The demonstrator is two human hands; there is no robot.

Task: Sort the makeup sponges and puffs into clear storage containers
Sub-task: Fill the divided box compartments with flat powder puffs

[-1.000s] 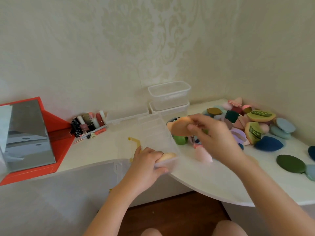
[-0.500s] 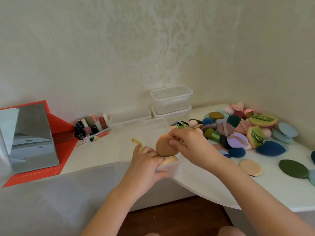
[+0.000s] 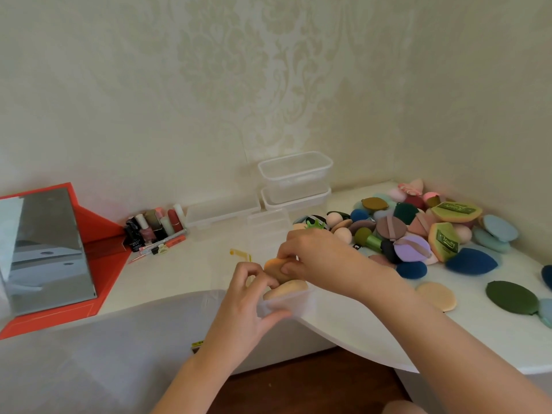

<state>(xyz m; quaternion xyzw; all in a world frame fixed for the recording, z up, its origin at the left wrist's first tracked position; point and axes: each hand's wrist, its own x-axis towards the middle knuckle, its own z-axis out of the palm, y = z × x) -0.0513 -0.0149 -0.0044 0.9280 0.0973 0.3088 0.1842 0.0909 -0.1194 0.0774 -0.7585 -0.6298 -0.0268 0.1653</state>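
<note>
Two hands: both at the clear container [image 3: 286, 304]
Left hand [image 3: 248, 297]: grips its near wall
Right hand [image 3: 319, 258]: pinches orange puff [image 3: 273, 268] just above it

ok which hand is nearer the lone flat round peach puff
Right. The right hand, pinching a round orange sponge, is left of the flat round peach puff; the left hand, gripping the clear container, farther left.
</note>
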